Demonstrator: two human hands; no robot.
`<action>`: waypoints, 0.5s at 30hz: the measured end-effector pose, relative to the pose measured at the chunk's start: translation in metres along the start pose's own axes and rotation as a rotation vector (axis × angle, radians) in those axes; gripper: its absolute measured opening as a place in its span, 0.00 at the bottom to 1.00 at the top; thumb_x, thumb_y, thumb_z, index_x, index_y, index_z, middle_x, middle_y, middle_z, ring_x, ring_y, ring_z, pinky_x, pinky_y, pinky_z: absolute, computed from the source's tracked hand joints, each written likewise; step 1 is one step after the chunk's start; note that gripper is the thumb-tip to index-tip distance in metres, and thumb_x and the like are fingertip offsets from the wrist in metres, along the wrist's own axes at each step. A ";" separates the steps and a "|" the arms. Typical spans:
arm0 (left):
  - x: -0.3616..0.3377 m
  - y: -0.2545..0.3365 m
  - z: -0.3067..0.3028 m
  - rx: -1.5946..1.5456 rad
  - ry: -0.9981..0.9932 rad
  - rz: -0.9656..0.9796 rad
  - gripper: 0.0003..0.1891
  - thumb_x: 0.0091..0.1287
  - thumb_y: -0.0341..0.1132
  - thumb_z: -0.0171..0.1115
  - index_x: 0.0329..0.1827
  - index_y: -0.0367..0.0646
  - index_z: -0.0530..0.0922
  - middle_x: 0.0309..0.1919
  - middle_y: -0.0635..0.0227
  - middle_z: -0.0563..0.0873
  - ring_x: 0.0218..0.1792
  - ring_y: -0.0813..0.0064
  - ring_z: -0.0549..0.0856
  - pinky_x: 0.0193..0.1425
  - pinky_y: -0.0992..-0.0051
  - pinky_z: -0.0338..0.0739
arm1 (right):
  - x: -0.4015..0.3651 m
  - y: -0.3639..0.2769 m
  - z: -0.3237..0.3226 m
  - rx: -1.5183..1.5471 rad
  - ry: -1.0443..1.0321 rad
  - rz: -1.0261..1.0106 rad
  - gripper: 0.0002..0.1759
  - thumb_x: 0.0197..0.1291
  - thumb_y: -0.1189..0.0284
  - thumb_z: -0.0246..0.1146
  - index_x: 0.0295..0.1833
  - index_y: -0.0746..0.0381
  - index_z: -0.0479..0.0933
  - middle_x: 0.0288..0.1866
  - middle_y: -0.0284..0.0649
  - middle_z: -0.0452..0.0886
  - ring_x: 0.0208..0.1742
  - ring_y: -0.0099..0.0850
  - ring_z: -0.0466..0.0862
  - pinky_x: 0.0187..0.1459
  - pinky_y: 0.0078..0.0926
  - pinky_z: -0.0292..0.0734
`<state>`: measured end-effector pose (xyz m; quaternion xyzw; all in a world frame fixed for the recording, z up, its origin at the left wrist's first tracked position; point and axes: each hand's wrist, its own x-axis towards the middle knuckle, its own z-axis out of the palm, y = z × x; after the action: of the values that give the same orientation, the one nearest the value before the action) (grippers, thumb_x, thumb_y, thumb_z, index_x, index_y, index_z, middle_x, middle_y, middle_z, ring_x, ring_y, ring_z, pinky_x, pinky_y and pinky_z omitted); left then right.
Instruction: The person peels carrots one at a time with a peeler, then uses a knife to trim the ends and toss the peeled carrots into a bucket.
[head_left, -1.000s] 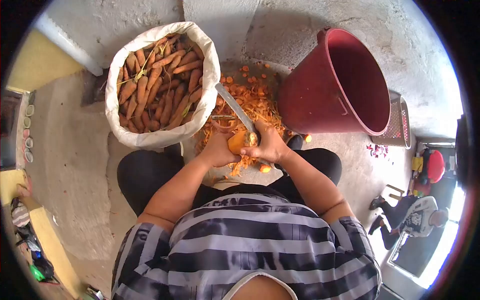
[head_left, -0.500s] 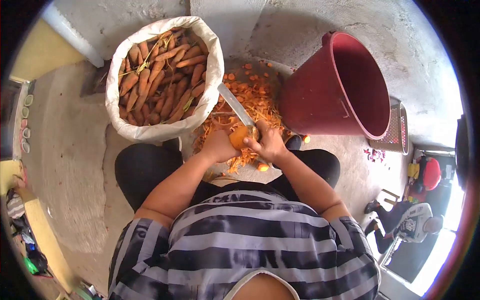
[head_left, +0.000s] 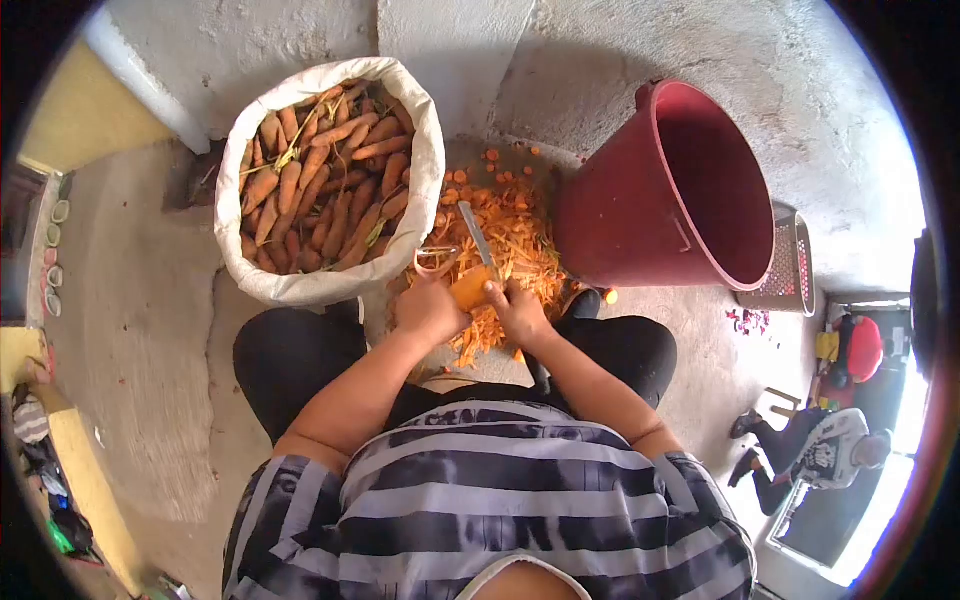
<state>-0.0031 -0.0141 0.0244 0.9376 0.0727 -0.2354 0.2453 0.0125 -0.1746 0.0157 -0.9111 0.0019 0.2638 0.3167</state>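
My left hand (head_left: 428, 312) is closed around a peeled carrot (head_left: 472, 289), whose thick end points towards my right hand. What looks like a Y-shaped peeler (head_left: 436, 262) shows just above the left fingers. With my right hand (head_left: 520, 314) I grip a knife (head_left: 476, 236), its blade pointing up and away and its lower part against the carrot. The knife handle is hidden in my fingers. Beneath both hands lies a heap of carrot peelings (head_left: 508, 238), with cut carrot ends scattered at its far side.
A white sack (head_left: 232, 200) full of unpeeled carrots (head_left: 325, 190) stands at the left. On the right a large dark red bucket (head_left: 615, 195) leans towards me, with a perforated crate (head_left: 795, 262) behind it. Further right a person (head_left: 835, 445) sits; my knees flank the peelings.
The knife has turned more upright, and its blade has shifted across the end of the carrot. My right hand has moved slightly left and down; the view has tilted a little.
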 end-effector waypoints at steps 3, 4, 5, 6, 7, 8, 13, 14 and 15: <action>-0.001 -0.004 0.006 0.049 0.072 -0.015 0.33 0.41 0.48 0.68 0.45 0.31 0.74 0.37 0.51 0.82 0.40 0.58 0.82 0.43 0.66 0.76 | -0.007 -0.010 0.001 0.005 0.038 0.041 0.36 0.57 0.44 0.48 0.47 0.71 0.69 0.35 0.62 0.77 0.42 0.52 0.78 0.45 0.43 0.71; -0.001 -0.003 0.005 0.054 0.080 -0.016 0.33 0.41 0.49 0.68 0.45 0.31 0.74 0.38 0.50 0.81 0.41 0.58 0.82 0.44 0.66 0.76 | -0.007 -0.014 -0.001 -0.006 0.052 0.036 0.36 0.56 0.44 0.49 0.48 0.71 0.69 0.35 0.61 0.77 0.42 0.52 0.78 0.45 0.43 0.71; 0.000 -0.003 0.002 0.030 0.027 -0.024 0.33 0.41 0.50 0.67 0.45 0.31 0.73 0.39 0.50 0.81 0.41 0.58 0.81 0.44 0.66 0.76 | -0.007 -0.017 -0.002 -0.029 0.065 0.023 0.35 0.57 0.44 0.49 0.47 0.71 0.69 0.34 0.62 0.77 0.42 0.52 0.78 0.44 0.42 0.71; 0.002 -0.003 0.000 0.005 -0.021 -0.032 0.34 0.41 0.50 0.67 0.46 0.32 0.73 0.40 0.50 0.81 0.42 0.58 0.81 0.44 0.67 0.76 | -0.006 -0.019 -0.001 -0.051 0.079 0.006 0.35 0.57 0.45 0.49 0.46 0.71 0.69 0.32 0.62 0.77 0.41 0.52 0.78 0.43 0.41 0.71; 0.001 -0.004 0.000 -0.020 -0.079 -0.041 0.34 0.41 0.51 0.67 0.47 0.33 0.73 0.40 0.51 0.81 0.42 0.58 0.81 0.45 0.67 0.75 | -0.008 -0.018 0.003 -0.073 0.086 -0.003 0.34 0.57 0.46 0.48 0.45 0.71 0.69 0.31 0.62 0.77 0.40 0.52 0.78 0.42 0.40 0.71; 0.003 -0.006 0.001 -0.040 -0.078 -0.060 0.35 0.41 0.51 0.67 0.48 0.34 0.73 0.40 0.51 0.81 0.41 0.59 0.81 0.44 0.67 0.76 | 0.001 0.002 0.018 -0.131 0.261 -0.150 0.35 0.57 0.41 0.44 0.39 0.67 0.70 0.22 0.53 0.76 0.26 0.46 0.78 0.29 0.39 0.72; 0.014 -0.012 -0.008 -0.119 -0.384 -0.048 0.40 0.40 0.52 0.67 0.57 0.41 0.68 0.36 0.50 0.81 0.39 0.59 0.82 0.43 0.66 0.76 | 0.006 0.001 -0.039 1.322 -0.409 0.489 0.44 0.46 0.27 0.35 0.37 0.60 0.69 0.13 0.32 0.64 0.11 0.24 0.60 0.14 0.21 0.55; 0.014 -0.013 -0.003 -0.117 -0.303 0.003 0.41 0.40 0.52 0.67 0.59 0.42 0.66 0.36 0.50 0.81 0.38 0.58 0.82 0.42 0.65 0.76 | 0.005 0.007 -0.044 1.239 -0.402 0.501 0.44 0.47 0.28 0.38 0.40 0.61 0.69 0.15 0.32 0.66 0.13 0.23 0.61 0.15 0.20 0.56; 0.012 -0.014 0.001 -0.115 -0.216 0.054 0.43 0.40 0.52 0.67 0.61 0.43 0.64 0.35 0.50 0.81 0.38 0.58 0.82 0.42 0.65 0.76 | 0.007 0.008 -0.048 1.155 -0.396 0.507 0.44 0.47 0.29 0.42 0.43 0.62 0.70 0.17 0.33 0.67 0.14 0.22 0.63 0.16 0.20 0.57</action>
<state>0.0030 -0.0024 0.0119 0.8928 0.0341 -0.3236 0.3114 0.0398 -0.2077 0.0397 -0.5002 0.2994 0.4492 0.6770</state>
